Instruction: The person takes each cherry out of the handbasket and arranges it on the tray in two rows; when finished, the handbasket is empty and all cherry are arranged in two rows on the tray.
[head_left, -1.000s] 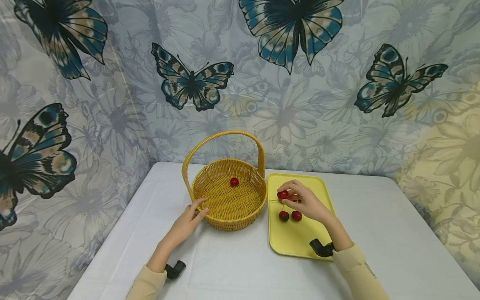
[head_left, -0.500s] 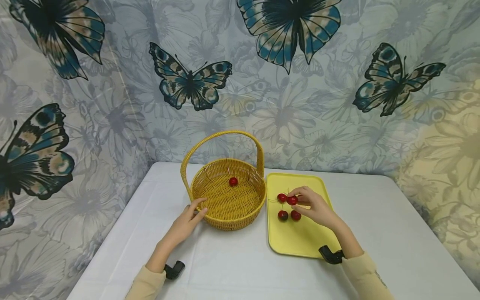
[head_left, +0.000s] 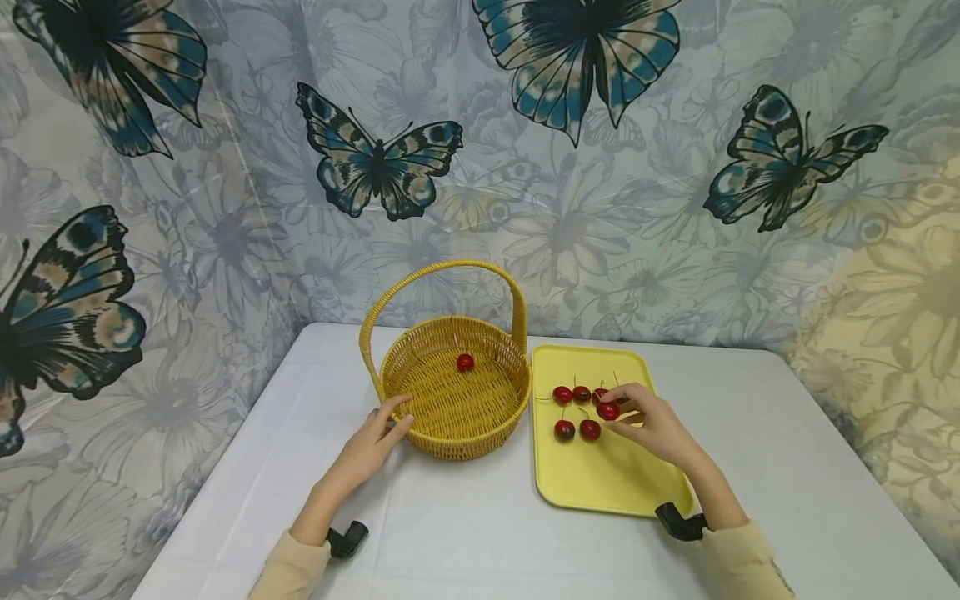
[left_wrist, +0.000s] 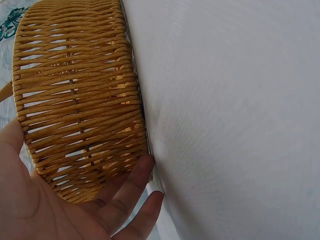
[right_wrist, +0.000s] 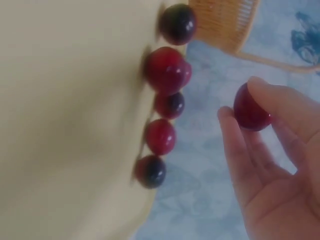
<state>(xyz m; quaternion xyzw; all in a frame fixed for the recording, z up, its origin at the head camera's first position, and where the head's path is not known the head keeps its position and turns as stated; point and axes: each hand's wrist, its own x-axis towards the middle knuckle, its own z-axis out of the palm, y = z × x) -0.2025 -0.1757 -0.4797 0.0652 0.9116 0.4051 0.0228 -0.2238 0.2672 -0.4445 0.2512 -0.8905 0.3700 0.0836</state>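
Observation:
A yellow wicker basket (head_left: 459, 447) with a tall arched handle stands on the table. One cherry (head_left: 465, 362) lies inside it. My left hand (head_left: 367, 450) holds the basket's near left rim; in the left wrist view its fingers lie along the woven wall (left_wrist: 80, 105). Over the yellow tray (head_left: 600, 479), my right hand (head_left: 658, 427) pinches a red cherry (right_wrist: 250, 109) between thumb and fingertips. Several other cherries with stems sit on the tray in two rows, among them a dark one (head_left: 565, 430). Another cherry (head_left: 600, 395) is partly covered by the right hand.
The tray stands just right of the basket on a white-covered table (head_left: 465, 533). A butterfly-patterned cloth (head_left: 570, 217) hangs behind and along the left side. Black wrist cameras (head_left: 681, 522) are strapped to both wrists.
My right hand has moved right and slightly nearer across the tray, holding a cherry. More cherries on the tray have come into sight. My left hand stays at the basket rim.

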